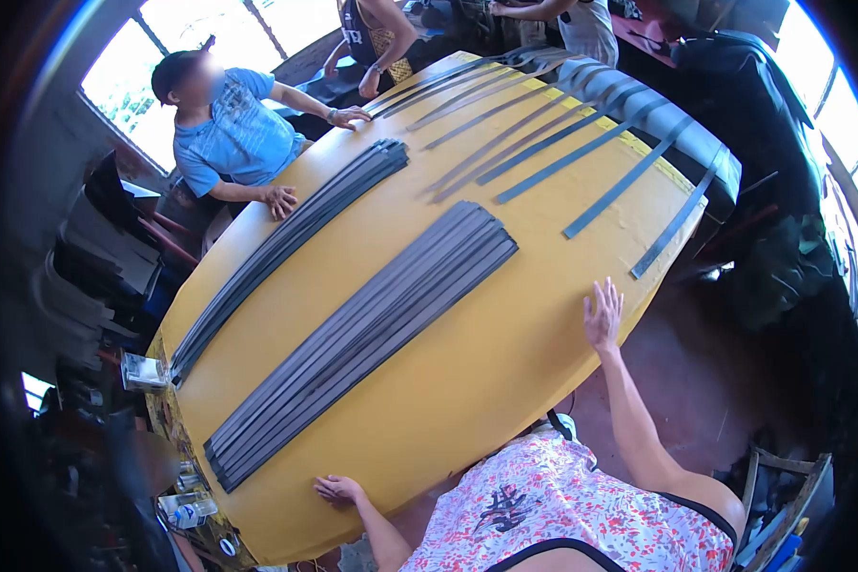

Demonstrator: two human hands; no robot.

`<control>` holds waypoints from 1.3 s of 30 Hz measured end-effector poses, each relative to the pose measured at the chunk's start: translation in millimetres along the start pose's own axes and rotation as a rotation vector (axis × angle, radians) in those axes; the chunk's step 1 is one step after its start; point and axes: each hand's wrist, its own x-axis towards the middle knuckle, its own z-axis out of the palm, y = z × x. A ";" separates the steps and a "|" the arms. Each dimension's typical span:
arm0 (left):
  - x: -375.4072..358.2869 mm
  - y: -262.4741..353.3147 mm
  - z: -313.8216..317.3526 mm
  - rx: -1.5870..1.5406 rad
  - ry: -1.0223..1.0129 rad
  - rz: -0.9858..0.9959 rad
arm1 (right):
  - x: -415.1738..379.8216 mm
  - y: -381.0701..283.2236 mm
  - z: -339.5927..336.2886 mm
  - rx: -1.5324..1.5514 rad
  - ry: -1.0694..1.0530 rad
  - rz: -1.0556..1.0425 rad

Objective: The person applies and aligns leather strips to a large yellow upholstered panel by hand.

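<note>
A large yellow-covered work table (353, 419) stretches in front of me. My left hand (338, 489) rests on its near edge at the lower middle, fingers spread and holding nothing. Further right, my right hand (603, 315) lies open near the table's right edge, with its fingers extended. The closest thing to my left hand is a wide bundle of dark grey strips (362, 343) laid lengthwise on the table. Just beyond my right hand, a single grey strip (677, 217) hangs over the far end.
A second stack of dark strips (286, 253) lies on the far side, beside a person in a blue shirt (234, 129) whose hands touch the table. Several strips lead to a grey roll (639, 105). A plastic bottle (193, 515) stands at lower left. Two other people are behind.
</note>
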 end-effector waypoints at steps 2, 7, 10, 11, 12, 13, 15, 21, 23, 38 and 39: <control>-15.3 8.0 3.6 0.013 -0.010 -0.003 | 31.5 19.3 -7.9 0.019 0.006 -0.055; -62.9 51.7 -11.0 0.059 -0.020 -0.052 | 66.8 39.9 -7.1 0.018 -0.028 -0.161; -85.1 74.6 -13.8 0.106 0.016 -0.074 | 67.1 36.4 -5.4 0.024 -0.032 -0.142; -92.6 77.4 -14.0 0.123 0.046 -0.068 | 67.2 35.6 -8.1 0.024 -0.029 -0.136; -96.6 78.4 -11.0 0.123 0.039 -0.070 | 67.6 36.3 -8.3 0.028 -0.031 -0.143; -97.2 79.8 -8.8 0.125 0.091 -0.071 | 67.7 36.3 -8.7 0.023 -0.029 -0.145; -95.2 79.0 -4.3 0.124 0.137 -0.072 | 67.9 34.5 -11.1 0.037 -0.029 -0.142; -95.6 78.3 -5.1 0.113 0.238 -0.023 | 70.4 26.9 -19.2 0.049 -0.047 -0.129; -101.6 87.1 -14.9 0.125 0.214 -0.064 | 70.5 25.6 -21.1 0.050 -0.066 -0.105; -95.8 73.7 -1.2 0.177 0.394 0.029 | 73.7 23.2 -25.2 0.046 -0.084 -0.096; -95.6 72.9 0.3 0.172 0.388 0.039 | 72.8 23.5 -26.1 0.037 -0.079 -0.088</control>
